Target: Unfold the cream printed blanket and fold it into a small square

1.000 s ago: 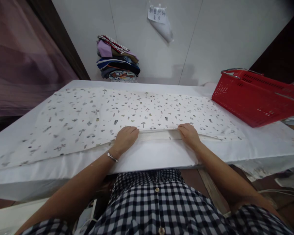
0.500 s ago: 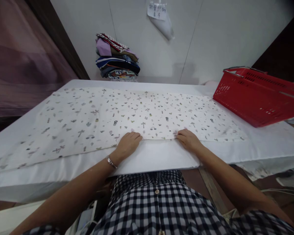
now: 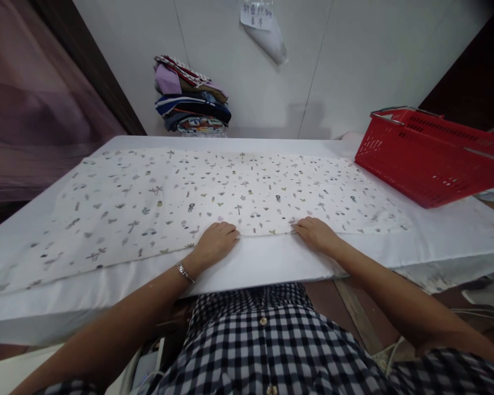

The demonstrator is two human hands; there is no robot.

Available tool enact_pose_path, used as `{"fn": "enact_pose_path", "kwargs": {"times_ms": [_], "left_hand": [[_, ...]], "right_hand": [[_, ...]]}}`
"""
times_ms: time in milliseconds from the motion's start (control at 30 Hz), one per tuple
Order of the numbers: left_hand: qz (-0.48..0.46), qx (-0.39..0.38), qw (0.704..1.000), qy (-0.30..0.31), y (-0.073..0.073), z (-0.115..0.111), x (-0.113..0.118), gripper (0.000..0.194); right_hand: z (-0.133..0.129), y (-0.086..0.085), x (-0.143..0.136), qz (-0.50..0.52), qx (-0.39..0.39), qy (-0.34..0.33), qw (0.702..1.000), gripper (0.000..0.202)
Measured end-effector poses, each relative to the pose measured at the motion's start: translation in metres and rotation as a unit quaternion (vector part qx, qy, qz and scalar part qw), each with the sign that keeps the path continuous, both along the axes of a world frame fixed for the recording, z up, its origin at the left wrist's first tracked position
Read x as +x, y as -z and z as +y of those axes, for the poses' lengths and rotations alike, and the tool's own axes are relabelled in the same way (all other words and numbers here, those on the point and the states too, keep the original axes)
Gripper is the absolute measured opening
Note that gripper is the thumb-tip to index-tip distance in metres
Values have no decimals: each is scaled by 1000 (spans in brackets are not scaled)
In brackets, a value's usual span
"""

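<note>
A long white cloth point(image 3: 214, 192) printed with small palms, flamingos and rainbows lies spread across the white-covered table point(image 3: 267, 260). My left hand point(image 3: 218, 241), with a metal watch or bracelet on its wrist, is closed on the cloth's near edge, left of the middle. Farther right, my right hand point(image 3: 315, 235) pinches the same edge between thumb and fingers. Between the two hands the edge runs nearly straight. The left end of the cloth reaches closer to the table's front than the right end.
A red plastic basket point(image 3: 432, 159) with metal handles stands at the table's right. Behind the far edge, a stack of folded fabrics point(image 3: 193, 101) is piled against the wall. A paper sign point(image 3: 257, 16) hangs above. Pinkish curtain fabric point(image 3: 45, 109) hangs at the left.
Both hands keep their hold on the near edge of the cloth, almost unmoved. The view has shifted slightly, so the background sits a little further left.
</note>
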State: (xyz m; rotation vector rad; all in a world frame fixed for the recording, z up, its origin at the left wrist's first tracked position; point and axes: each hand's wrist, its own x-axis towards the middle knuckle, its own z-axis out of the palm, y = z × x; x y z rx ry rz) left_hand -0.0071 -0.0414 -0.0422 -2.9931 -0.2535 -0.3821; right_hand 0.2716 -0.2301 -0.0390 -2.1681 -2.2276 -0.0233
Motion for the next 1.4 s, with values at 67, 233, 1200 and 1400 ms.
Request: {"fn": "enact_pose_path", "kwargs": {"times_ms": [67, 233, 1200, 1400], "left_hand": [[-2, 6, 1000, 5, -1, 0, 1, 25], [-2, 41, 999, 8, -4, -2, 3, 25], [37, -55, 998, -14, -3, -14, 32, 39], [32, -98, 994, -24, 9, -1, 30, 44]], "right_hand": [[3, -3, 1, -4, -13, 20, 1000, 31], [6, -27, 10, -14, 22, -33, 999, 24], [-34, 12, 29, -31, 80, 39, 996, 24], [-55, 12, 59, -51, 105, 64, 991, 23]]}}
